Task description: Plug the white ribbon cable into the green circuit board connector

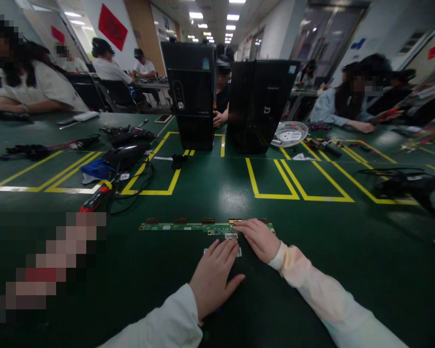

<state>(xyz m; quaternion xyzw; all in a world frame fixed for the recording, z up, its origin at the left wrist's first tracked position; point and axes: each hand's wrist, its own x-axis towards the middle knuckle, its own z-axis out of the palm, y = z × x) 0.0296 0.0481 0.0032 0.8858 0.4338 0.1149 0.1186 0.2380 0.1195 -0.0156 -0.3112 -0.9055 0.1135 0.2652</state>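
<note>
Board [181,227]; counter [221,181] stretches to towers [194,94], 12 o'clock.
Left grip [215,266], 5 o'clock: thumb wide, pinching nothing; right grip [259,237], over 3 o'clock end: hold unclear.

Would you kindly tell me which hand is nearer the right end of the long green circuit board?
Right. The right hand is over the circuit board near that end; the left hand is farther left, on its near side.

Pale left sleeve [166,319], creased right sleeve [322,290] tinted pink and yellow, narrow cuff [278,256], bare fingers [221,251]
</note>
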